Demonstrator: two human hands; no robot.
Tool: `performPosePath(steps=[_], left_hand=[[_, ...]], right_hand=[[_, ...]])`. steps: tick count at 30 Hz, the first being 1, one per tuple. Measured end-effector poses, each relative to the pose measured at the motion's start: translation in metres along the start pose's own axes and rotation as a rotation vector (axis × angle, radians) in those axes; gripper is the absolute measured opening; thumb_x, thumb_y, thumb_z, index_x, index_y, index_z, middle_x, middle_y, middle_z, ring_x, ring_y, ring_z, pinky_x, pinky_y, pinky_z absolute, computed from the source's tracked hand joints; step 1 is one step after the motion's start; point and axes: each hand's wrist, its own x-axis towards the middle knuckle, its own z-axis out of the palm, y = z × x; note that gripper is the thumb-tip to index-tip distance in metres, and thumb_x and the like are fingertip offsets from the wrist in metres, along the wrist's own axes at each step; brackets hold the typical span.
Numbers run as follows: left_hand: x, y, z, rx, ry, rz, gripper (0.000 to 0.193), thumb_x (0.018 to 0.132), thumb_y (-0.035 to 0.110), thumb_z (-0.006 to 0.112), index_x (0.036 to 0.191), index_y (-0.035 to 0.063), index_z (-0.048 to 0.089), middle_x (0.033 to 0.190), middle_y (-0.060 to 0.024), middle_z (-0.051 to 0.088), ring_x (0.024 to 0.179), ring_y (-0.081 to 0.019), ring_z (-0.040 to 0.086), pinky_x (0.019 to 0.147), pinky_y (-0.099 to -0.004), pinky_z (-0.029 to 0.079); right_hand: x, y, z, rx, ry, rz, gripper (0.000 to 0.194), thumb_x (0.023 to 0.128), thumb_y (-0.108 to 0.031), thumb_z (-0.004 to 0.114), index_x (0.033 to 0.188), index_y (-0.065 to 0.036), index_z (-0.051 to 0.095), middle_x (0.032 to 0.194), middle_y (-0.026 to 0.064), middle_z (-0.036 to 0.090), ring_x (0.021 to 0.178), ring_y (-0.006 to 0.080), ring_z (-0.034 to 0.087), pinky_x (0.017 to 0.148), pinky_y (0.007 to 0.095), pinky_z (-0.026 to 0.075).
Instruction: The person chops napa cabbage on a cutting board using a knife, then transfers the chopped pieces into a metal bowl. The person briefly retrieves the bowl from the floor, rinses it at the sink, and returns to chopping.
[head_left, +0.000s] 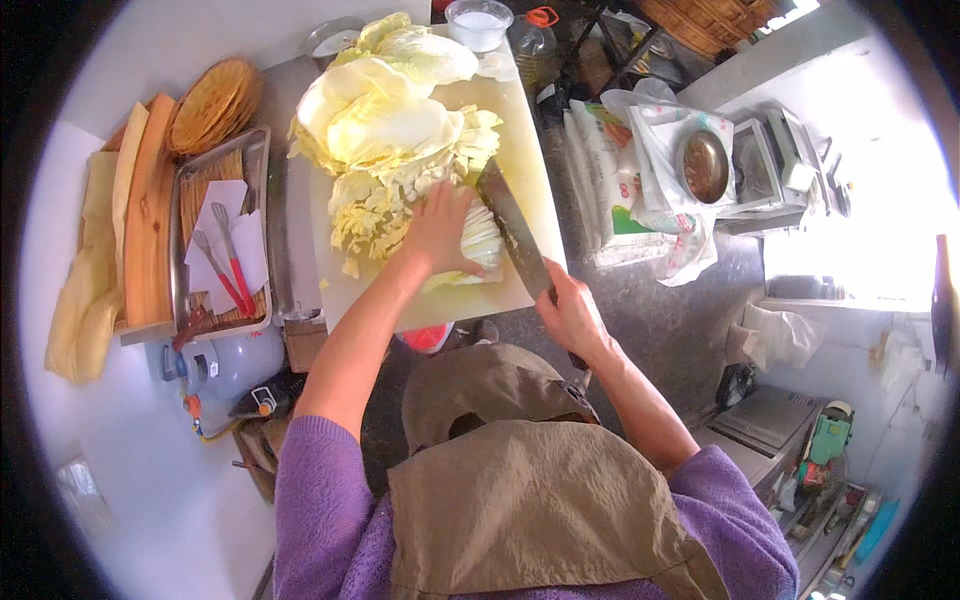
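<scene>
My right hand (571, 313) grips the handle of a long, broad-bladed kitchen knife (516, 225). Its blade angles away from me, along the right side of a cut napa cabbage portion (482, 244). Over that portion lies my left hand (442, 229), with fingers spread forward and thumb toward the near edge, holding it against the cutting board (536, 247). Chopped cabbage pieces (367, 217) are heaped to the left of my left hand. Behind them rests a large pile of pale yellow-white napa cabbage leaves (382, 112). My left palm hides part of the cut cabbage.
At the board's far end stand a clear plastic tub (480, 26) and a metal bowl (335, 41). Leftward, a metal tray (268, 165) holds skewers and red-handled utensils (236, 274), beside stacked woven baskets (215, 105). On the right, sacks (615, 180) support a metal bowl (705, 166).
</scene>
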Motion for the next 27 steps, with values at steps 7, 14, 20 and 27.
performPosePath(steps=[7,14,20,27], left_hand=[[-0.021,0.022,-0.002,0.039,-0.060,-0.008,0.135,0.056,0.060,0.090,0.157,0.0017,0.022,0.159,-0.0302,0.026,0.150,-0.0470,0.020,0.121,-0.0596,0.020],[-0.015,0.024,0.008,0.131,0.035,-0.012,0.135,0.055,0.057,0.091,0.156,-0.0007,0.022,0.159,-0.0306,0.027,0.148,-0.0474,0.025,0.120,-0.0623,0.021],[-0.012,0.027,0.016,-0.011,0.034,-0.088,0.134,0.056,0.051,0.092,0.157,-0.0011,0.021,0.159,-0.0340,0.022,0.148,-0.0512,0.022,0.119,-0.0638,0.021],[-0.020,0.044,0.006,0.122,0.030,-0.154,0.138,0.054,0.055,0.091,0.158,-0.0007,0.019,0.160,-0.0323,0.019,0.149,-0.0505,0.018,0.118,-0.0677,0.018]], right_hand=[[-0.001,0.004,0.007,0.000,0.000,-0.004,0.050,0.088,-0.004,0.056,0.137,0.003,0.049,0.105,0.0320,0.065,0.096,0.0460,0.067,0.082,0.0483,0.054],[0.000,0.012,0.009,-0.031,0.015,-0.034,0.052,0.087,-0.006,0.057,0.138,0.003,0.048,0.108,0.0329,0.064,0.097,0.0474,0.066,0.083,0.0491,0.053],[-0.002,0.004,0.020,-0.122,0.034,-0.071,0.052,0.088,-0.008,0.058,0.139,-0.001,0.047,0.112,0.0299,0.064,0.095,0.0475,0.066,0.082,0.0512,0.054],[-0.002,0.002,0.030,-0.105,0.051,-0.127,0.052,0.088,-0.007,0.057,0.139,-0.003,0.047,0.110,0.0303,0.064,0.096,0.0493,0.064,0.082,0.0532,0.053]])
